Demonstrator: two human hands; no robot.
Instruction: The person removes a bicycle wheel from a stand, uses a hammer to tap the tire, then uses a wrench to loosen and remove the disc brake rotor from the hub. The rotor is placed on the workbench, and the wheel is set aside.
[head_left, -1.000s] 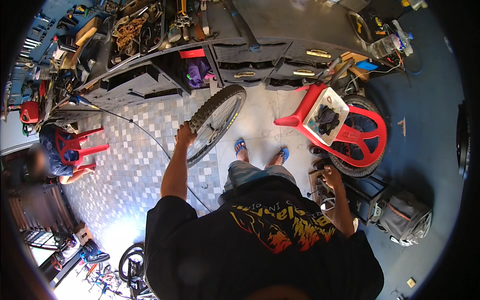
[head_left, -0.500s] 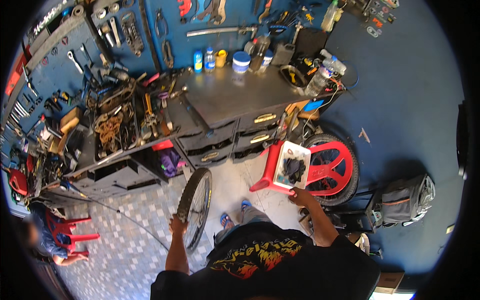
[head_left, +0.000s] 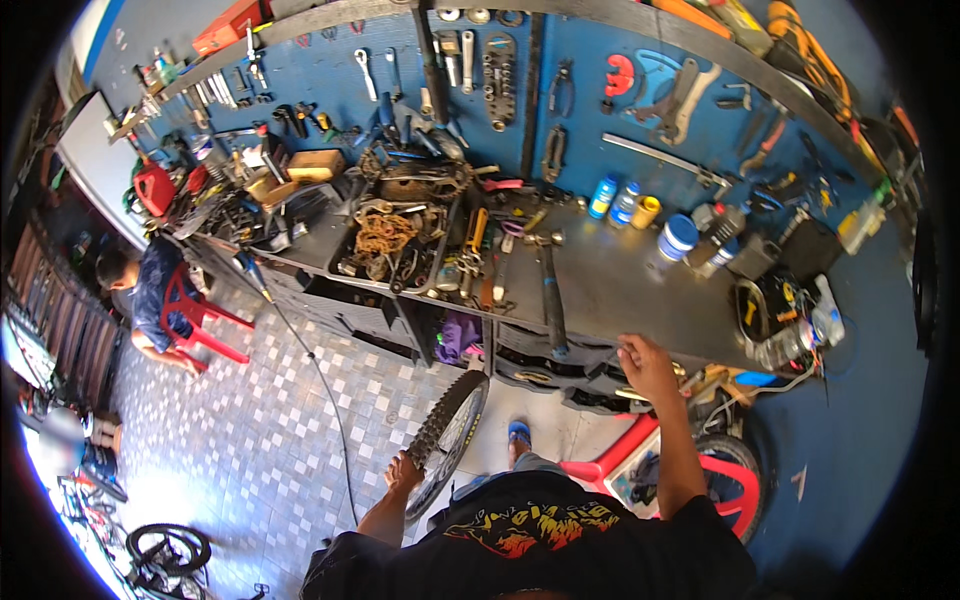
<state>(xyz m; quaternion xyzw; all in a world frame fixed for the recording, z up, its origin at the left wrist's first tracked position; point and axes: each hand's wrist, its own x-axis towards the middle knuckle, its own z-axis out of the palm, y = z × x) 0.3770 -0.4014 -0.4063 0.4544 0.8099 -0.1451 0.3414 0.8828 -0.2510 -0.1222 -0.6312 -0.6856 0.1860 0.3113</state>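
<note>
A bicycle wheel [head_left: 440, 418] with a knobbly black tyre stands tilted on the floor at my left side. My left hand [head_left: 403, 470] is closed around its tyre. Raised over the front edge of the workbench [head_left: 610, 290], my right hand [head_left: 648, 368] has its fingers apart and nothing visible in them. Closest to it on the bench lies a hammer [head_left: 553, 300], its dark handle pointing toward me over the edge. Below my right forearm is a red plastic chair [head_left: 600, 462] with a white tray [head_left: 622, 478] on it, partly hidden by the arm.
A metal tray of greasy parts [head_left: 340, 250] and loose tools cover the bench's left part. Bottles and tubs [head_left: 678, 238] line its back, beneath a blue tool wall [head_left: 590, 130]. A cable [head_left: 320, 385] crosses the tiled floor. Someone sits on a red chair [head_left: 195, 310] at left.
My right hand has left the red chair and moved up to the bench edge. The view has swung left, showing more floor and the seated person. My left hand still holds the wheel.
</note>
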